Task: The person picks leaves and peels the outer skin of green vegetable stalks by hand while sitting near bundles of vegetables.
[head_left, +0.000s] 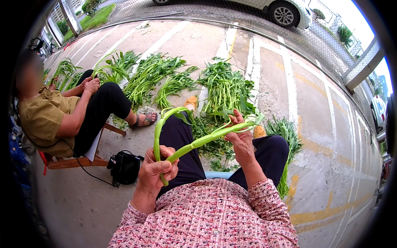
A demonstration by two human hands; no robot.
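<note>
My left hand (151, 171) is closed round the lower ends of two green water spinach stalks above my lap. One stalk, the curved stem (157, 138), rises from this fist and arches over at the top. The other, a thick straight stem (202, 139), slants up to the right. My right hand (243, 146) grips that straight stem near its leafy tip, fingers raised around it. Below the hands, loose green leaves (213, 138) lie in a heap on the ground between my feet. Just beyond them spreads a large bunch of water spinach (227, 84).
At left a co-worker (51, 111) sits on a wooden chair (78, 163), holding greens. Beside it stands a black bag (125, 167) with a cord. More bunches (151, 76) lie ahead, and another pile (285, 134) is by my right leg. A white car (285, 12) is behind the fence.
</note>
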